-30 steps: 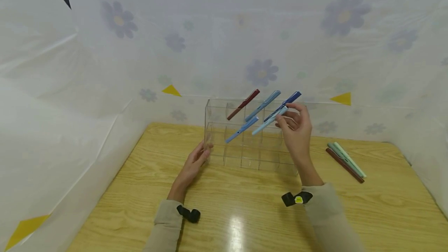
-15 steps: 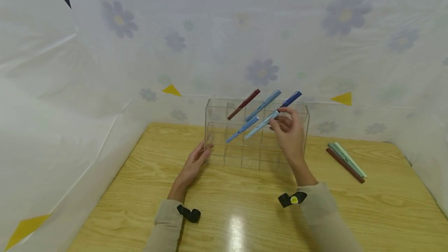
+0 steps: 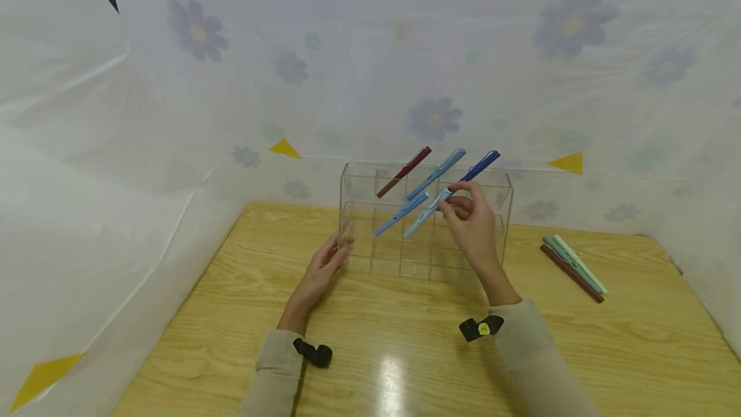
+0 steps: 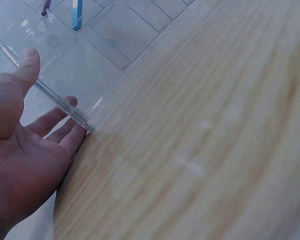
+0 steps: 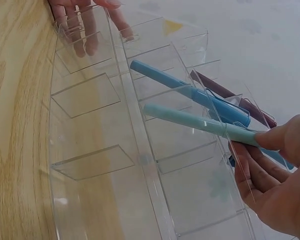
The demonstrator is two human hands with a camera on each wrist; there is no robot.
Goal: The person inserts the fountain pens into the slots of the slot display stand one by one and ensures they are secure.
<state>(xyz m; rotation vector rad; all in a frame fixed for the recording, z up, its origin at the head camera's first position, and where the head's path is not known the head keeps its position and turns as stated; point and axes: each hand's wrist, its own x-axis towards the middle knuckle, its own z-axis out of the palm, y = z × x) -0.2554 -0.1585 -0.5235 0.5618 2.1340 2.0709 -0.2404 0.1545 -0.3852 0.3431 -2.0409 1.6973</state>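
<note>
A clear acrylic pen rack with rows of compartments stands on the table. My left hand holds its left side, thumb in front and fingers behind. My right hand pinches a light blue pen near its capped end, between thumb and fingertips. The pen slants, its lower end at a middle-row compartment, right of a mid-blue pen in that row. In the top row lean a dark red pen, a grey-blue pen and a dark blue pen, the last partly hidden by my right hand.
On the wooden table, right of the rack, lie a brown pen, a grey-green pen and a pale green pen side by side. A flower-patterned sheet hangs close behind the rack.
My right hand has moved left and down with the light blue pen, bringing it beside the mid-blue pen in the middle row. My left hand has stayed on the rack.
</note>
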